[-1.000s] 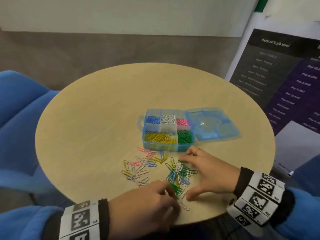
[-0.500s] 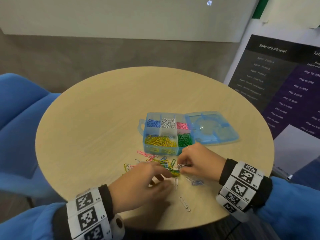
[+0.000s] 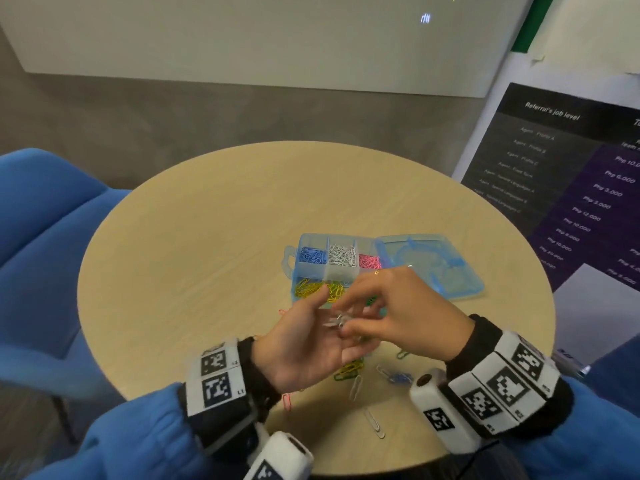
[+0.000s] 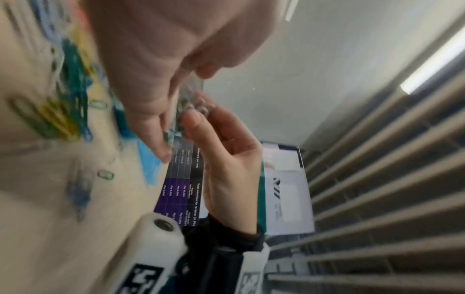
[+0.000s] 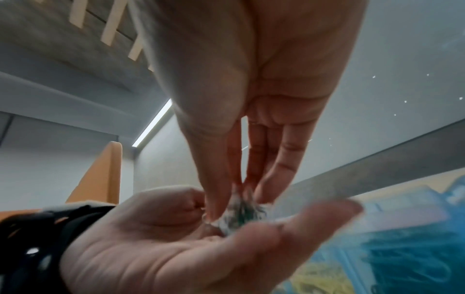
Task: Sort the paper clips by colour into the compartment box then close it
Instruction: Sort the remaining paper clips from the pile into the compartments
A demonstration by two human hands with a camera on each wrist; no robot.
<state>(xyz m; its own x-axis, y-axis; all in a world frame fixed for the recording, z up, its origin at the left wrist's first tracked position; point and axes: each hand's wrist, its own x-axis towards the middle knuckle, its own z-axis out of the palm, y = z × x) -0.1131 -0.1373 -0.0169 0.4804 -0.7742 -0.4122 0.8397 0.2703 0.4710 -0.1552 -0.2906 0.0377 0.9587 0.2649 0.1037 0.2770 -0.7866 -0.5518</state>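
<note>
The clear blue compartment box (image 3: 294,271) stands open on the round table, its lid (image 3: 429,265) lying flat to the right. Its sections hold blue (image 3: 312,255), white (image 3: 343,255), pink (image 3: 370,261) and yellow clips (image 3: 311,287); my right hand hides most of the green section. My left hand (image 3: 322,327) is raised palm up with relaxed fingers. My right hand (image 3: 349,317) pinches a small bunch of mostly white clips (image 3: 341,320) over that palm, and the clip bunch (image 5: 241,214) also shows some green. Loose clips (image 3: 349,370) lie on the table under the hands.
Stray clips lie near the table's front edge: a blue cluster (image 3: 398,377), a white one (image 3: 374,422) and a pink one (image 3: 286,401). Blue chairs (image 3: 45,237) stand to the left. A dark printed poster board (image 3: 571,188) leans at the right.
Both hands have lifted off the loose pile. My left hand has turned palm up, and my right hand now pinches a bunch of clips above it.
</note>
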